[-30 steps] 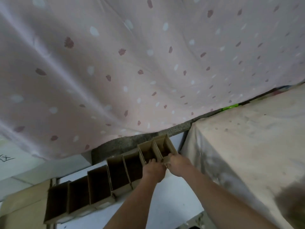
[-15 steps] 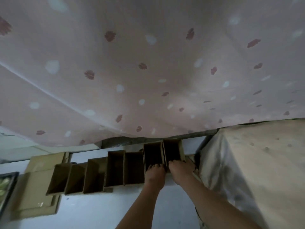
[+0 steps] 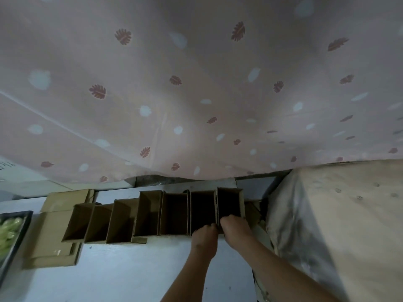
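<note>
A row of several open brown cardboard boxes (image 3: 150, 212) stands on a pale blue table (image 3: 130, 275), open tops facing me. My left hand (image 3: 205, 236) grips the near rim of the second box from the right (image 3: 201, 205), fingers curled over its edge. My right hand (image 3: 235, 227) grips the near rim of the rightmost box (image 3: 230, 199) the same way. The fingertips of both hands are hidden inside the boxes.
Flat cardboard sheets (image 3: 54, 240) lie at the left of the table. A dark tray of green things (image 3: 8, 234) shows at the left edge. A pink leaf-print cloth (image 3: 196, 83) hangs behind the boxes. A block draped in a stained beige cover (image 3: 338, 225) stands close on the right.
The view has swung left and moved closer, so the boxes now sit level and the tray appears. Both hands stay on the rims of the two rightmost boxes.
</note>
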Demonstrator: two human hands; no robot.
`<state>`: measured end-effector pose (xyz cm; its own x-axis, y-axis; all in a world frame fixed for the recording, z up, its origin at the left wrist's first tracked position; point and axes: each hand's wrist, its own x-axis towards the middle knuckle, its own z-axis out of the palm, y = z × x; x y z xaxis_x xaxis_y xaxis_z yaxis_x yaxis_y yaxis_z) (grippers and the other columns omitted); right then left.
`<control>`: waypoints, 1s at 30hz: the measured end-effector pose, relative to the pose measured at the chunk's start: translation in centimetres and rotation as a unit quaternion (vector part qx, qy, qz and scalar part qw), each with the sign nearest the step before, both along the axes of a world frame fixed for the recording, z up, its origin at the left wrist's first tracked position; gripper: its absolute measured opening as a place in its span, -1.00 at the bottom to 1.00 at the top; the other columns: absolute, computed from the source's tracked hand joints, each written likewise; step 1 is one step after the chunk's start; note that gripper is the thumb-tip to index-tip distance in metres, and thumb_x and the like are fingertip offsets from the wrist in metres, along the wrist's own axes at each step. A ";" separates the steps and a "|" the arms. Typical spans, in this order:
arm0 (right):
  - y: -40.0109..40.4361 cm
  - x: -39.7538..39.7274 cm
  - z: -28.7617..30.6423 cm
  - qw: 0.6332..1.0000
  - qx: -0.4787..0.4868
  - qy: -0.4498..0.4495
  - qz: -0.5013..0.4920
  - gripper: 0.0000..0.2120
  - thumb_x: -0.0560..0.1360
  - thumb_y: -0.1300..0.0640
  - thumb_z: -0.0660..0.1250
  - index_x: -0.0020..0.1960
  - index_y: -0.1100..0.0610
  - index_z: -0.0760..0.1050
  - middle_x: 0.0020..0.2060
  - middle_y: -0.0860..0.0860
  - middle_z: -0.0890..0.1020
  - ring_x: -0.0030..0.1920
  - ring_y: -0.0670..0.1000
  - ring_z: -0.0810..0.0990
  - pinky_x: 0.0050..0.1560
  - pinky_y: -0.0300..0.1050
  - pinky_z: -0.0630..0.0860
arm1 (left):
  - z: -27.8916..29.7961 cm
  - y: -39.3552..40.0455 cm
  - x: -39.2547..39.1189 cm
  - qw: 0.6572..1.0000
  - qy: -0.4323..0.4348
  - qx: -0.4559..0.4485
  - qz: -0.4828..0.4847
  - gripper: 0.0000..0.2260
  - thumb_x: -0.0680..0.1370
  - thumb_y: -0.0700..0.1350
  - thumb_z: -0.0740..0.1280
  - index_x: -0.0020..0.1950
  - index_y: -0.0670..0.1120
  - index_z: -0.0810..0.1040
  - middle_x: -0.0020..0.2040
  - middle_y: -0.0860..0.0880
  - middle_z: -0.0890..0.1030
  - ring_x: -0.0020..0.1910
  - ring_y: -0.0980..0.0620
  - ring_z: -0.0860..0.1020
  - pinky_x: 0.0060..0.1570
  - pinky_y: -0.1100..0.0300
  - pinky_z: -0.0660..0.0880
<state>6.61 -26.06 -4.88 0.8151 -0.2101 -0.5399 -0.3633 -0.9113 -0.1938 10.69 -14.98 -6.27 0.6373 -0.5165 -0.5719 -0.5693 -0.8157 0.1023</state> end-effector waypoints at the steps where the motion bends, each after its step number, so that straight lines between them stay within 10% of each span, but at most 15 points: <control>1: 0.2 -0.6 0.1 1.000 0.003 0.000 0.000 -0.81 0.55 0.38 0.23 0.07 0.16 0.51 -0.02 0.14 0.58 0.04 0.15 0.60 -0.11 -0.06 0.41 | 0.0 0.2 -0.6 1.000 0.005 0.000 -0.002 -0.68 0.59 -0.33 0.24 0.34 -0.13 0.45 0.19 -0.13 0.60 0.11 -0.13 0.61 0.02 0.04 0.52; 9: 3.7 -6.3 -0.1 1.000 -0.002 0.003 -0.001 -0.63 0.48 0.46 0.18 -0.32 0.07 0.19 -0.33 0.02 0.29 -0.16 0.05 0.46 -0.16 -0.08 0.39 | 0.2 3.6 -5.2 0.998 0.022 -0.022 -0.050 -0.69 0.59 -0.33 0.22 0.32 -0.17 0.44 0.19 -0.17 0.58 0.12 -0.16 0.59 -0.07 0.05 0.46; 30: 14.4 -12.9 0.9 0.997 -0.065 0.040 -0.026 -0.77 0.51 0.39 0.27 0.08 0.14 0.54 -0.05 0.11 0.59 -0.01 0.12 0.61 -0.13 -0.08 0.44 | 1.2 17.4 -11.4 0.987 -0.006 -0.010 -0.160 -0.62 0.58 -0.32 0.28 0.39 -0.18 0.39 0.19 -0.19 0.60 0.13 -0.21 0.60 0.04 -0.02 0.51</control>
